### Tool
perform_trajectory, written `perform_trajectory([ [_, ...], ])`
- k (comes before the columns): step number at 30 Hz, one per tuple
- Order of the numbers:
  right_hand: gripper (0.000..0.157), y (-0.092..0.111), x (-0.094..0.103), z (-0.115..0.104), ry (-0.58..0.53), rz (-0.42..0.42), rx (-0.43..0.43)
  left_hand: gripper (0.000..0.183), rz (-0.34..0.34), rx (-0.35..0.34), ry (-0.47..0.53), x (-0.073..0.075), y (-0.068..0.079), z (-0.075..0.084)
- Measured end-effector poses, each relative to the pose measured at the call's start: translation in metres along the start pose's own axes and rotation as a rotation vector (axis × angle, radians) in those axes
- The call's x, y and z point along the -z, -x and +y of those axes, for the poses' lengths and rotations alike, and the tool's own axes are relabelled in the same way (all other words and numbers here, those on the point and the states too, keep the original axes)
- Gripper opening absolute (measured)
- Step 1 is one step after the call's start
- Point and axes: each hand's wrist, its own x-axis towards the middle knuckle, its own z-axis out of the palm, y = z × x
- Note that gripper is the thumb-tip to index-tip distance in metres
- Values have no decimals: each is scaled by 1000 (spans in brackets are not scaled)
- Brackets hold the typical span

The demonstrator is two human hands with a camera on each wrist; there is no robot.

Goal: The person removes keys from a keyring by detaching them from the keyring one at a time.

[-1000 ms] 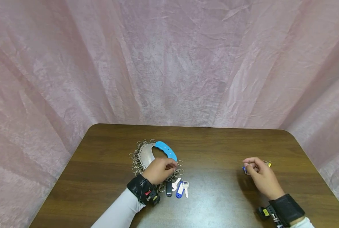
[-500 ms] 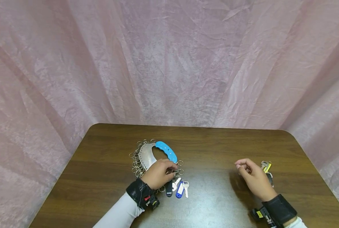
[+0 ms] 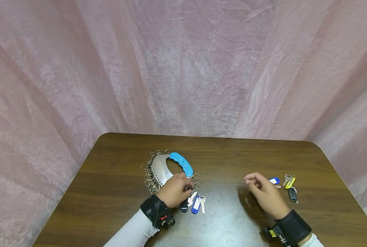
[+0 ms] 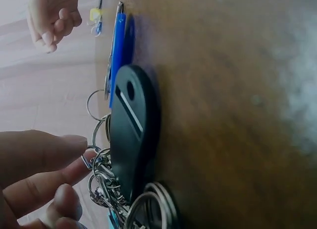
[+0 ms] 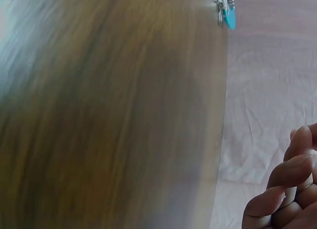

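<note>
My left hand (image 3: pixel 175 192) is over the lower end of a metal plate (image 3: pixel 161 169) with a blue handle (image 3: pixel 182 164) and a fringe of key rings. In the left wrist view its thumb and index finger pinch a small metal ring (image 4: pixel 86 158) in the cluster. Beside that ring stand a black tag (image 4: pixel 133 135) and a blue key tag (image 4: pixel 117 55). A silver key (image 3: pixel 203 203) lies near the blue tag in the head view. My right hand (image 3: pixel 265 197) hovers over the table, fingers loosely curled, with nothing visible in them.
Right of the right hand lie a blue tag (image 3: pixel 274 180), a key (image 3: pixel 287 179), a yellow tag (image 3: pixel 290 183) and a black fob (image 3: pixel 293 195). The brown table (image 3: pixel 220 157) ends at a pink curtain (image 3: pixel 189 85).
My right hand has moved left, away from the keys and tags, which now show behind it. My left hand has shifted slightly down and right among the rings.
</note>
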Motion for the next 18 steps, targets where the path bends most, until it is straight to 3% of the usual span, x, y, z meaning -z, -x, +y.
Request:
perform_trajectory([
  [5, 10, -2, -10, 5, -17, -9, 6, 8, -2, 1, -11, -2, -2, 2],
  [12, 6, -6, -26, 34, -91, -41, 2, 6, -24, 5, -9, -4, -5, 3],
  [18, 6, -7, -34, 37, -90, -34, 30, 4, -7, 23, -3, -7, -7, 2],
])
